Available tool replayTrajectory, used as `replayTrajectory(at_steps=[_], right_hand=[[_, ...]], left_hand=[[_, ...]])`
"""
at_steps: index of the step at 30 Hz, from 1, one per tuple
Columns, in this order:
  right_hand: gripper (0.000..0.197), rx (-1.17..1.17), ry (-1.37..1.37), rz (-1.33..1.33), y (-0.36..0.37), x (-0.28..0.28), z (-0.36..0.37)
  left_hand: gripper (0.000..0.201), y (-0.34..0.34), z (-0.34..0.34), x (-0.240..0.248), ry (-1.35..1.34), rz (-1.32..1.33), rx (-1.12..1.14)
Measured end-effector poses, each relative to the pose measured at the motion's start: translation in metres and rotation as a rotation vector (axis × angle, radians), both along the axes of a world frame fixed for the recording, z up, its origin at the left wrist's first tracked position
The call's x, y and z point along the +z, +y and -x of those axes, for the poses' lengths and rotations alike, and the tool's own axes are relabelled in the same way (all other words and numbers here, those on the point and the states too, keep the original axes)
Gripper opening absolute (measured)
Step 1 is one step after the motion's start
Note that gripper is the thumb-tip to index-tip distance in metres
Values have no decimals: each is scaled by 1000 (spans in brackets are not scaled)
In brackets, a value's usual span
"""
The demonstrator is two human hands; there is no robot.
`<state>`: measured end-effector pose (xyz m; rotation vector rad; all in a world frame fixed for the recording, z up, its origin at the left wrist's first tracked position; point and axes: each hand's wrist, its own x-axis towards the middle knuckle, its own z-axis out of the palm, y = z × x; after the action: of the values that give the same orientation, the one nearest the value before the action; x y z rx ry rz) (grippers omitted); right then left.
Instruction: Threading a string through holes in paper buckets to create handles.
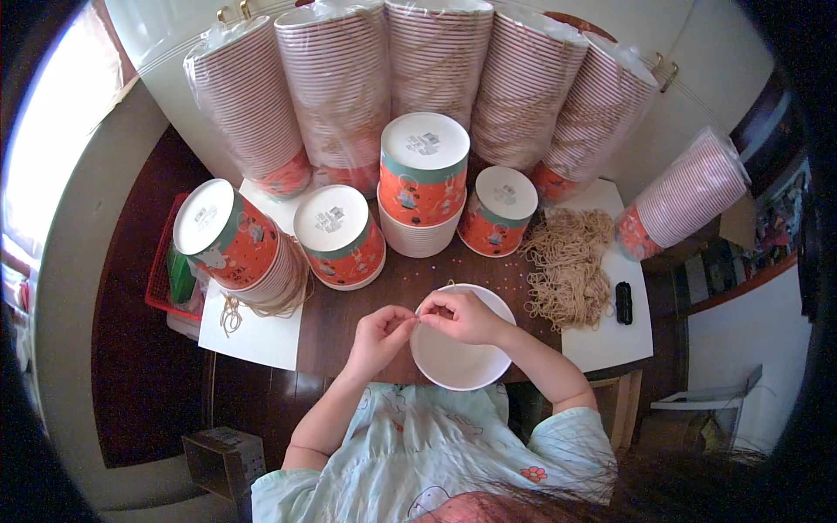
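In front of me a white paper bucket (462, 359) stands upright at the near table edge, its mouth facing up. My left hand (377, 338) and my right hand (466, 318) meet over its left rim, fingertips pinched close together. Between them is a thin tan cord, mostly hidden by the fingers; a bit of it shows above my right hand. Beyond stand upside-down orange buckets with green bands and white bottoms: a single one (338, 261), a smaller one (495, 235) and a stack (423, 196) in the middle.
Tan cords (571, 266) lie heaped at right, beside a small black object (623, 303). Another bucket stack (240, 240) stands at left with cords around it. Tall plastic-wrapped bucket stacks (336, 96) line the back; one more (689, 196) leans at far right. A red basket (166, 279) sits left.
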<state>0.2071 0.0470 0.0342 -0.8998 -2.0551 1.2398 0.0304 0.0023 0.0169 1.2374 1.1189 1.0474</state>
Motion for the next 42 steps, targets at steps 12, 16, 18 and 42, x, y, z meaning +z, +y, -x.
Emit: replayTrajectory(at_steps=[12,16,18,42], right_hand=[[11,-4,-53,-29,0,2,1],[11,2,-78,-12,-1,3,1],[10,33,-121,-27,-1,6,0],[11,145,-128,-86,8,22,-1]], left_hand=[[11,0,0,-11,40,-11,101],[10,0,0,-14,39,5,115],[9,0,1,-14,46,8,118],[13,-2,10,8,332,-382,140]])
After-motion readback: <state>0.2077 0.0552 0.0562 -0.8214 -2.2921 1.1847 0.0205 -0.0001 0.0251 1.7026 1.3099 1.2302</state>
